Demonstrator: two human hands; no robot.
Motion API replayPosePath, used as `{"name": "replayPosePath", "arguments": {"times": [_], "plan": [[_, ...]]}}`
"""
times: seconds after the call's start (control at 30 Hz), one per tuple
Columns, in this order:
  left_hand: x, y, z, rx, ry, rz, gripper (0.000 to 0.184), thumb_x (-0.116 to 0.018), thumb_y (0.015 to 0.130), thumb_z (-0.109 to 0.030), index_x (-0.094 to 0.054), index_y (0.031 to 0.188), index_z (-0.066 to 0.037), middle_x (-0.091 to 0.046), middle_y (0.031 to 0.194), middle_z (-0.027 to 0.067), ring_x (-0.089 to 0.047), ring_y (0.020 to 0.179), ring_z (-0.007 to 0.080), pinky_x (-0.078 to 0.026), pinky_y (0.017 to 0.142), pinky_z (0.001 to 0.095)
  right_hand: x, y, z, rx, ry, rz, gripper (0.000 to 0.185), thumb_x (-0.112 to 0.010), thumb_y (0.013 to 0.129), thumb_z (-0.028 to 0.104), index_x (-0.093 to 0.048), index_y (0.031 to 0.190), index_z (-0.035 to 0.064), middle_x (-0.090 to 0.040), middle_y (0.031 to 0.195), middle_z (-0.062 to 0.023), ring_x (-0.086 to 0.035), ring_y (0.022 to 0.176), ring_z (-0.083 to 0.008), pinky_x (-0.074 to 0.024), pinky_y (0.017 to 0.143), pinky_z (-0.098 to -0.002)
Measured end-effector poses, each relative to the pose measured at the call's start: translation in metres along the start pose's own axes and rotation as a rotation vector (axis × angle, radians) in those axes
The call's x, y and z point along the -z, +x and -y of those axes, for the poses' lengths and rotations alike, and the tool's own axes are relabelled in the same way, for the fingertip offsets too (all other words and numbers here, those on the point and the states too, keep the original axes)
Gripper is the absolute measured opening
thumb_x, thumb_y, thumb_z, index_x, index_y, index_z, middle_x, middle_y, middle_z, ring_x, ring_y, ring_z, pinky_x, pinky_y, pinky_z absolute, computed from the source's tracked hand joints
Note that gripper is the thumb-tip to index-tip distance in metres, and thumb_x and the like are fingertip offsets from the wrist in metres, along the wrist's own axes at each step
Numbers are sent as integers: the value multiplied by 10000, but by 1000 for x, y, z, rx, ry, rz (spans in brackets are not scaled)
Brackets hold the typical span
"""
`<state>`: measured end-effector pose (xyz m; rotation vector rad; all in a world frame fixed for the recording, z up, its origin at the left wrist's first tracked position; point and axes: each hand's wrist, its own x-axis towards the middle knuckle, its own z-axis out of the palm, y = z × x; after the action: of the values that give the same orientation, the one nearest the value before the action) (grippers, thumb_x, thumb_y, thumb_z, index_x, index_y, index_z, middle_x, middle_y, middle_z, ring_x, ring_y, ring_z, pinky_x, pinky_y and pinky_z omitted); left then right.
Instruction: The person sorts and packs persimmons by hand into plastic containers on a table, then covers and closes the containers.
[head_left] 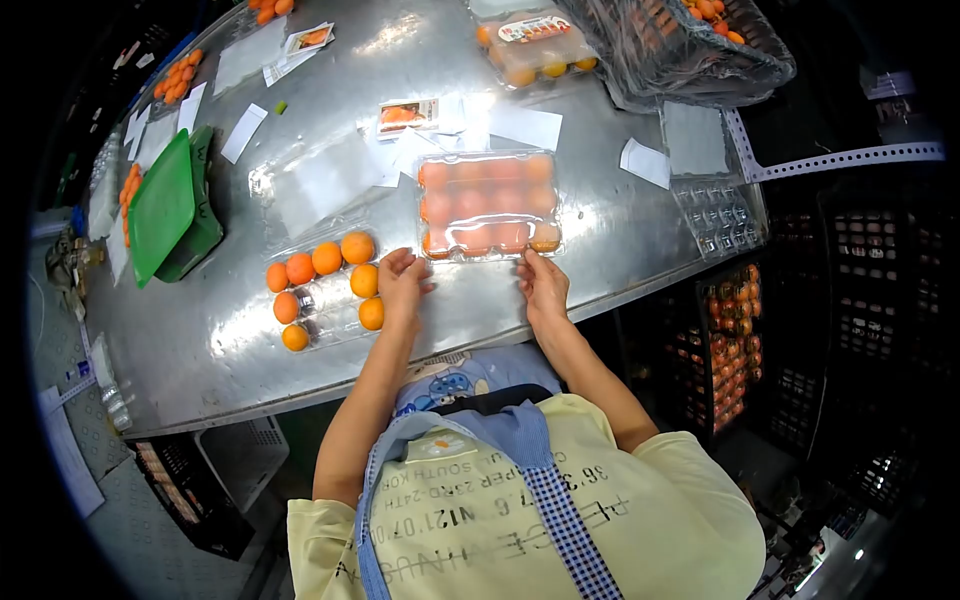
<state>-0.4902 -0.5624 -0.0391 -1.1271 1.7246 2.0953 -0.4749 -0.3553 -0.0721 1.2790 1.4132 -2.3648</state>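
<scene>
A closed clear plastic clamshell box (489,205) filled with rows of orange fruit lies on the metal table in front of me. My right hand (543,290) has its fingertips at the box's near edge, close to the right corner, with the fingers bent. Beside the near left corner is my left hand (403,288), its fingers loosely curled and apart, holding nothing I can see. To its left is an open clear tray (335,297) with several oranges (327,258) along three of its sides; its middle shows bare plastic.
Labels (408,116) and white paper slips lie beyond the box. A green scoop-like container (175,215) stands left. Another packed box (535,48) and a plastic-lined crate (690,50) sit at the back. Clear trays (722,217) lie right, near the table edge (640,292).
</scene>
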Motion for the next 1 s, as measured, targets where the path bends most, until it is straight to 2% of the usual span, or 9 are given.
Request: {"name": "replayPosePath", "arguments": {"times": [0.13,0.2,0.27,0.3,0.43,0.5,0.67,0.77,1.0], "plan": [[6,24,18,-266,191,8,363,-631,861,-158,-526,1176,-11,-574,1059,67,-563,828,134,-477,651,272,2,5,-1,25,3,2,201,-687,840,235,-649,871,40,-639,777,-40,-602,711,-111,-455,570,-224],[4,41,20,-363,283,10,329,-615,880,-189,-569,1147,-2,-597,1018,54,-551,792,110,-460,636,246,14,2,14,-69,-183,194,238,-688,840,253,-655,882,22,-648,779,-47,-620,722,-121,-484,600,-228],[3,57,10,-303,318,74,315,-590,898,-221,-593,1123,0,-616,954,40,-546,754,96,-454,624,237,25,-8,57,-194,-549,408,277,-684,845,283,-668,893,11,-663,783,-55,-646,717,-134,-516,627,-228],[1,63,5,-273,335,105,315,-578,907,-236,-605,1111,1,-625,922,34,-544,735,89,-451,617,232,27,-15,79,-181,-711,441,251,-685,842,271,-676,878,23,-654,752,-34,-611,629,-109,-486,559,-215],[-7,69,-19,-155,379,211,331,-563,899,-212,-610,1085,58,-665,910,91,-612,774,135,-489,690,259,52,35,106,196,-675,266,227,-677,839,241,-672,865,16,-610,695,-6,-507,554,-60,-385,478,-204],[-4,73,-24,-114,435,274,294,-586,882,-205,-624,1020,52,-650,840,74,-608,711,128,-498,644,259,42,53,108,333,-749,207,266,-670,840,243,-670,923,-10,-580,701,9,-485,593,-55,-367,520,-198],[1,63,-44,37,508,414,220,-615,860,-184,-641,892,33,-618,740,54,-580,614,115,-515,572,258,26,73,131,78,-882,402,261,-681,824,242,-679,955,16,-544,660,28,-441,562,-58,-330,506,-205],[-1,57,-41,2,473,406,202,-621,859,-167,-640,852,34,-607,709,52,-569,588,117,-521,551,258,24,85,134,-12,-854,445,250,-684,819,235,-680,936,14,-526,639,33,-417,544,-57,-309,495,-208],[6,18,-26,-26,384,341,188,-612,869,-141,-633,763,13,-601,630,38,-546,517,106,-462,498,250,43,62,127,9,-883,483,167,-679,801,175,-680,824,10,-508,606,47,-384,524,-49,-277,485,-217]]}}
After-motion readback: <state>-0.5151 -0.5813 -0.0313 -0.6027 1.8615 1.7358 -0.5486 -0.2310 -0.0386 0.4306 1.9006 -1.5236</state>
